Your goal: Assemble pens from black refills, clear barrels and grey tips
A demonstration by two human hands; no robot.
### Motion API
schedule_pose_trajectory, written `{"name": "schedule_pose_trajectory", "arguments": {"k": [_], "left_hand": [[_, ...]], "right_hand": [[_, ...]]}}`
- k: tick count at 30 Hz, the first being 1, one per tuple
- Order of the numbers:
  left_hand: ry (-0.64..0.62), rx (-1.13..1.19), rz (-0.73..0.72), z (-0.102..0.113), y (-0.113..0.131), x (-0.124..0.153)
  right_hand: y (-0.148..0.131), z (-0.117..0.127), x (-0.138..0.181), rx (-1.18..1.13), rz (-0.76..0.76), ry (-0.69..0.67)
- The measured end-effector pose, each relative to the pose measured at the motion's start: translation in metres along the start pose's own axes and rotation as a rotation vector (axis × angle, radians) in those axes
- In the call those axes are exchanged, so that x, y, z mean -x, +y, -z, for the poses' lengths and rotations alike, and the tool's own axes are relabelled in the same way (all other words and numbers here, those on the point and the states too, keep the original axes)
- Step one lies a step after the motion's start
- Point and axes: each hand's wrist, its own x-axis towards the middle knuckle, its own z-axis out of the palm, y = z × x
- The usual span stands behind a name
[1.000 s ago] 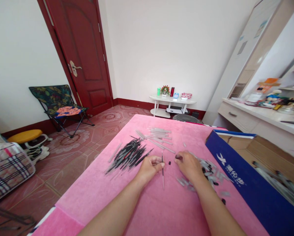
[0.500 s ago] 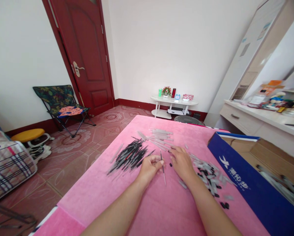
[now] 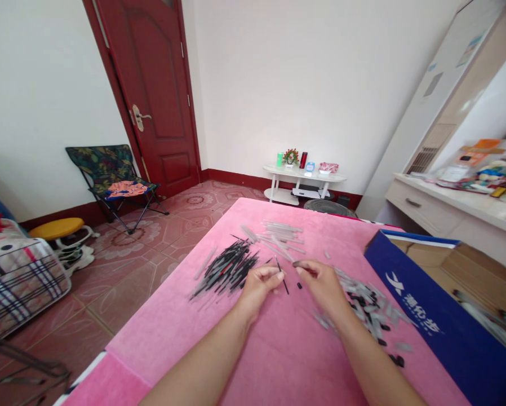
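Between the thumb and fingers of my left hand (image 3: 262, 282) is a thin black pen refill (image 3: 283, 276), held at a slant over the pink cloth. My right hand (image 3: 318, 279) is just to its right, thumb and forefinger pinched together. Its fingertips look dark, and I cannot make out whether a small piece is between them. A small black plug (image 3: 299, 286) lies on the cloth between the hands. To the left of my left hand spreads a pile of black refills (image 3: 225, 268). Clear pen barrels (image 3: 280, 230) lie beyond the hands.
Right of my right arm are clear caps and black plugs (image 3: 369, 304) in a loose heap. A blue cardboard box (image 3: 422, 310) with pens inside stands at the table's right side. The pink cloth (image 3: 278, 361) covers the table. A folding chair (image 3: 113, 169) stands by the door.
My right hand has gone from fingers spread low over the cloth to a pinch. The refill in my left hand shows less length below the fingers. The camera view has shifted slightly.
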Motion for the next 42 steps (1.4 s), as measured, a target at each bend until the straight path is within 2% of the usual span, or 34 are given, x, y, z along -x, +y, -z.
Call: {"name": "schedule_pose_trajectory", "arguments": {"k": [3,6,9,15,23,26,30,35,38,42], "left_hand": [[-0.053,0.053,0.014,0.001,0.002,0.002],[-0.018,0.107,0.019,0.001,-0.002,0.0],[0.095,0.188,-0.016,0.003,-0.007,-0.004],[0.248,0.342,-0.071,0.003,-0.004,-0.008],[0.267,0.502,-0.044,0.004,-0.006,-0.007],[0.285,0.504,-0.039,0.006,-0.006,-0.008],[0.34,0.541,-0.04,0.009,-0.003,-0.009],[0.388,0.604,-0.061,0.013,-0.002,-0.013],[0.415,0.613,-0.058,0.013,-0.003,-0.014],[0.405,0.613,-0.05,0.012,-0.002,-0.013]], "right_hand": [[-0.009,-0.003,0.011,-0.266,-0.093,-0.16],[-0.016,-0.007,0.018,-0.358,-0.111,-0.241],[-0.019,-0.01,0.019,-0.361,-0.094,-0.213],[-0.014,-0.012,0.018,-0.089,-0.017,0.029],[-0.01,-0.019,0.024,0.03,-0.02,-0.058],[-0.016,-0.006,0.02,0.034,0.002,-0.025],[-0.028,0.033,0.012,0.032,-0.024,0.027],[-0.042,0.079,0.012,0.109,-0.037,-0.078],[-0.046,0.087,0.015,0.158,-0.015,-0.157],[-0.044,0.08,0.015,0.167,0.015,-0.195]]}}
